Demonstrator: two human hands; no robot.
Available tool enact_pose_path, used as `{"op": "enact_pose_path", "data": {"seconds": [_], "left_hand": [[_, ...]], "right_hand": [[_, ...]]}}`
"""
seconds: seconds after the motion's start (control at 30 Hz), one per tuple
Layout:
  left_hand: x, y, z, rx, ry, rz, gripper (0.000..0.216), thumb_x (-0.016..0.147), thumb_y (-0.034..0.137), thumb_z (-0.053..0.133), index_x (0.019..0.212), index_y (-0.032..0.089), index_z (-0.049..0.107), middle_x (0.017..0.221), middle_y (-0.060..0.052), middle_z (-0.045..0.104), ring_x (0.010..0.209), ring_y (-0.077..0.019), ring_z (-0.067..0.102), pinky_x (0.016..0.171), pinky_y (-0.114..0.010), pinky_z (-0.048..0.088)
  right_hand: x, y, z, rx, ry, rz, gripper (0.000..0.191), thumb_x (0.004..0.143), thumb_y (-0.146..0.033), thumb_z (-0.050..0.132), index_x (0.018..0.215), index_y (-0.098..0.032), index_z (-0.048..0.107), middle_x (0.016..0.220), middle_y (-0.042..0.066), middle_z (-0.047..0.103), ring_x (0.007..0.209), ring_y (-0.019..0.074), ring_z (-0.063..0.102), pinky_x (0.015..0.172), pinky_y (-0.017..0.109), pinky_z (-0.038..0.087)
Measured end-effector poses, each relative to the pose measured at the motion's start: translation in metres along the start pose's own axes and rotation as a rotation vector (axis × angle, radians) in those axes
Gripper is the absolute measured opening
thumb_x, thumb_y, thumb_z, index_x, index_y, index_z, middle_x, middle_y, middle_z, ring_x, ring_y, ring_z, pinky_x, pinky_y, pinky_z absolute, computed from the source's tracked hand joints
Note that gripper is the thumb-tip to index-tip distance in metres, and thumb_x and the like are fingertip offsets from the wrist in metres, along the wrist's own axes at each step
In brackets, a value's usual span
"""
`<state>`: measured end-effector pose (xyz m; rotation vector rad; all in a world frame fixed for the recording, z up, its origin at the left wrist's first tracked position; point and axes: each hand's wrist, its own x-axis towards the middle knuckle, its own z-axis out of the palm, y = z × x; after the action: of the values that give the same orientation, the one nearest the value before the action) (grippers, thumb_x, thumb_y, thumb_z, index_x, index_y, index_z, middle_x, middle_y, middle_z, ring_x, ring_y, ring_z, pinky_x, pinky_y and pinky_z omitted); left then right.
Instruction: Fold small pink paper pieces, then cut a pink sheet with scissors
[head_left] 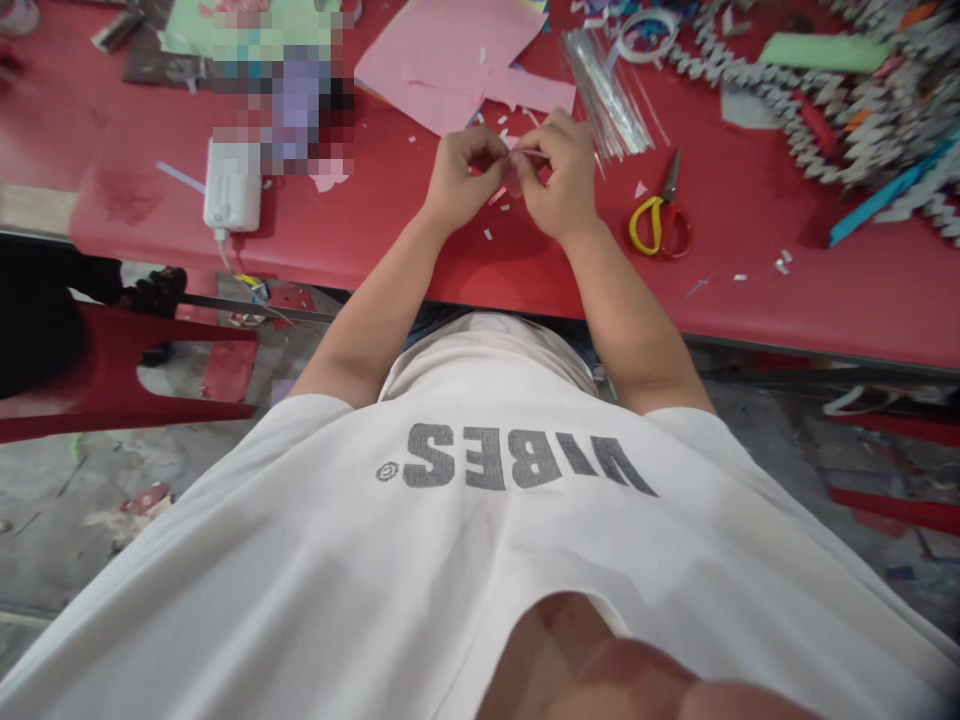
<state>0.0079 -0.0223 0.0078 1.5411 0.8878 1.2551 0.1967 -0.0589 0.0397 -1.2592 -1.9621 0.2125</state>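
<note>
Both of my hands meet above the red table [825, 300]. My left hand [461, 180] and my right hand [559, 180] are closed in pinches on a small pink paper piece [517, 165] held between their fingertips. The piece is mostly hidden by my fingers. Small white and pink paper scraps [489, 234] lie on the table under my hands. Pink paper sheets [450, 60] lie just beyond my hands.
Scissors [660, 215] with yellow and red handles lie right of my right hand. A bundle of clear plastic strips [604, 90] and a tape roll [646, 32] sit behind. Folded paper chains [847, 110] fill the far right. A white charger [232, 185] rests at left. A red chair [127, 370] stands lower left.
</note>
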Motion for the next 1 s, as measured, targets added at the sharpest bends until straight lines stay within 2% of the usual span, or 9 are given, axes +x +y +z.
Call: {"op": "enact_pose_path", "data": {"seconds": [0.2,0.3,0.43,0.57,0.67,0.73,0.8,0.87,1.0], "left_hand": [[0.000,0.003,0.002,0.052,0.071,0.004,0.014,0.067,0.055,0.082,0.064,0.051,0.068,0.067,0.000,0.073,0.101,-0.0401,0.077,0.081,-0.062,0.054],[0.006,-0.002,-0.001,0.083,0.109,0.009,0.013,0.066,0.059,0.079,0.063,0.054,0.068,0.068,0.002,0.074,0.101,-0.0393,0.077,0.084,-0.063,0.054],[0.012,-0.002,-0.005,0.073,0.177,-0.025,0.012,0.063,0.061,0.077,0.062,0.055,0.066,0.075,0.007,0.078,0.088,-0.0348,0.073,0.090,-0.061,0.060],[0.013,0.000,-0.005,0.004,0.167,-0.021,0.013,0.066,0.060,0.081,0.066,0.054,0.070,0.075,0.007,0.077,0.079,-0.0303,0.072,0.086,-0.057,0.063],[0.011,0.000,-0.003,-0.015,0.144,-0.024,0.015,0.069,0.062,0.083,0.068,0.053,0.071,0.075,0.006,0.077,0.079,-0.0296,0.074,0.082,-0.056,0.064],[0.009,0.000,-0.003,0.013,0.122,-0.056,0.017,0.070,0.065,0.083,0.069,0.052,0.071,0.077,0.005,0.076,0.084,-0.0300,0.076,0.069,-0.054,0.061],[0.009,0.000,-0.004,0.043,0.094,-0.100,0.020,0.070,0.068,0.082,0.070,0.052,0.071,0.078,0.003,0.075,0.090,-0.0318,0.077,0.054,-0.049,0.049],[0.009,0.000,-0.004,0.035,0.087,-0.109,0.020,0.068,0.069,0.082,0.069,0.053,0.069,0.077,0.003,0.074,0.093,-0.0332,0.076,0.048,-0.044,0.039],[0.010,-0.002,-0.005,0.018,0.093,-0.100,0.016,0.068,0.064,0.083,0.071,0.054,0.071,0.082,0.004,0.075,0.092,-0.0322,0.075,0.050,-0.045,0.041]], "right_hand": [[-0.002,0.003,0.001,-0.040,0.109,-0.016,0.017,0.104,-0.055,0.062,0.096,-0.050,0.077,0.125,0.003,0.081,0.129,0.0400,0.072,0.112,0.073,0.054],[-0.002,0.008,0.004,-0.017,0.225,-0.055,0.013,0.103,-0.056,0.065,0.107,-0.051,0.076,0.133,0.006,0.077,0.136,0.0409,0.071,0.117,0.072,0.054],[-0.001,0.013,0.005,-0.027,0.376,-0.064,0.024,0.100,-0.053,0.065,0.120,-0.047,0.076,0.137,0.011,0.076,0.138,0.0464,0.070,0.113,0.075,0.054],[-0.004,0.002,-0.004,-0.084,0.254,-0.003,0.022,0.101,-0.050,0.066,0.117,-0.058,0.079,0.124,0.005,0.081,0.141,0.0463,0.068,0.110,0.076,0.053],[-0.007,-0.011,-0.013,0.003,0.152,0.064,0.021,0.098,-0.050,0.069,0.113,-0.058,0.081,0.117,0.004,0.082,0.148,0.0466,0.065,0.103,0.076,0.056],[-0.008,-0.015,-0.016,0.164,0.069,0.134,0.016,0.094,-0.051,0.073,0.106,-0.057,0.081,0.111,0.002,0.083,0.143,0.0456,0.069,0.094,0.073,0.059],[-0.008,-0.016,-0.017,0.310,-0.007,0.204,0.016,0.090,-0.049,0.077,0.102,-0.060,0.079,0.104,-0.001,0.083,0.134,0.0438,0.074,0.086,0.070,0.060],[-0.007,-0.015,-0.016,0.366,-0.006,0.233,0.020,0.089,-0.046,0.079,0.103,-0.060,0.078,0.104,-0.002,0.083,0.132,0.0432,0.075,0.085,0.070,0.061],[-0.006,-0.012,-0.012,0.319,0.082,0.192,0.016,0.088,-0.039,0.081,0.096,-0.053,0.077,0.116,0.000,0.082,0.149,0.0416,0.066,0.092,0.070,0.064]]}}
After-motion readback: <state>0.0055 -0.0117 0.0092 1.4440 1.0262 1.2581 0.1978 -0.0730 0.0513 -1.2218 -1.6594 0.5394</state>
